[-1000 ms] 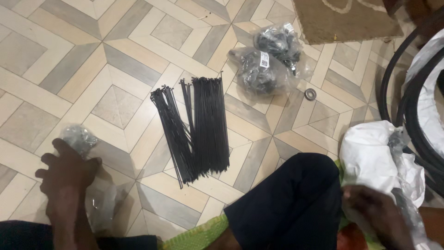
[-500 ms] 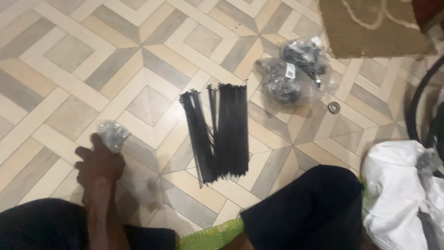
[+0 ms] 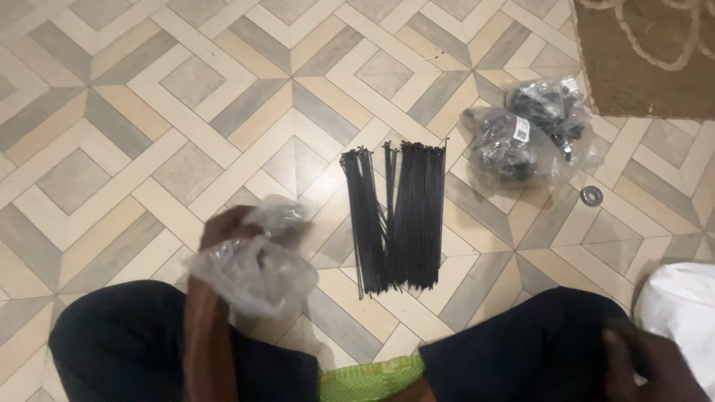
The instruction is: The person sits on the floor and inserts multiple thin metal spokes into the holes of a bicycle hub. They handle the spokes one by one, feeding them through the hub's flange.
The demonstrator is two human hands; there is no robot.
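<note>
Lifted clear of the tiles since half a second ago: my left hand (image 3: pixel 223 246) has come up off the floor and brought the clear plastic bag (image 3: pixel 257 272) with it. Earlier the hand was pressed flat on the floor with the bag's crumpled end beside it; now the bag hangs in front of my left knee, bunched and partly draped over my forearm, its upper end puffed out toward the spokes.

Left fingers: closed on the bag's plastic near its top, a gathering grip rather than a pinch. Contents of the bag are not legible through the film.

Right hand (image 3: pixel 655 365): low at the right edge of view, resting by my right knee and just beside a white bag (image 3: pixel 681 305). Fingers are curled, but whether they grasp anything I cannot tell.

Bundle of thin black spokes (image 3: pixel 395 216): lying on the patterned floor tiles (image 3: pixel 112 134) between my knees, roughly parallel, untouched, close to the lifted bag but apart from it.

Beyond the spokes, two clear packets of dark parts (image 3: pixel 529 134) lie together near a brown mat (image 3: pixel 648 52); a small metal washer (image 3: pixel 593 196) sits alone on the tile just below them.

Judgement: with the bag now in hand and off the floor, the work appears to have passed from locating it to handling it.
</note>
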